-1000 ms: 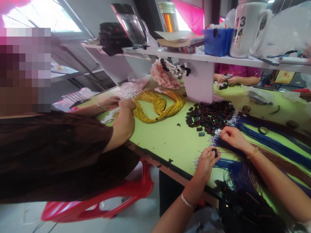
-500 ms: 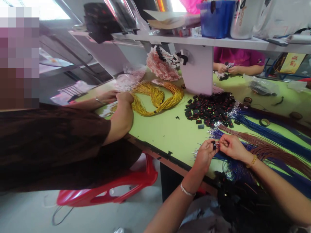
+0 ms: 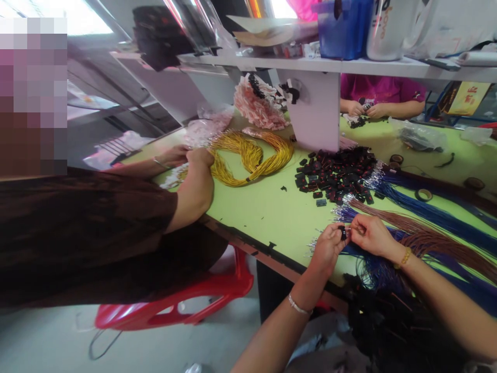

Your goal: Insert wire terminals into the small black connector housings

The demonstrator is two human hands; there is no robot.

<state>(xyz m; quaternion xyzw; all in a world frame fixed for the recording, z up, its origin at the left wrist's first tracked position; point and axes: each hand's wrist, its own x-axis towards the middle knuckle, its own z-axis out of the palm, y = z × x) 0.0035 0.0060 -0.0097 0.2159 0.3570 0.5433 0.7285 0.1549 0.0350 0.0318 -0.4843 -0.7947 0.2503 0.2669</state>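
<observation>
My left hand [image 3: 327,247] pinches a small black connector housing [image 3: 343,232] near the table's front edge. Right beside it, my right hand [image 3: 368,235] is closed in a pinch on a thin wire with a silvery terminal [image 3: 348,228], its tip at the housing; whether it has entered cannot be told. Blue-purple wires [image 3: 373,269] lie under and below my hands. Behind them, brown wires [image 3: 423,230] and dark blue wires [image 3: 411,199] stretch to the right, their metal ends pointing left. Beyond my hands is a heap of black connector housings [image 3: 337,173].
To the left, a co-worker's hands [image 3: 200,155] are at a yellow wire bundle [image 3: 248,155]. Another person's hands [image 3: 367,109] work across the table. A shelf [image 3: 272,63] with an upright panel [image 3: 316,114] crosses the back. A red stool [image 3: 174,305] stands at left; tape rolls [image 3: 423,195] lie at right.
My hands stay almost where they were, still holding the housing and the wire. The view shifts slightly, and the hands of the person across the table move a little.
</observation>
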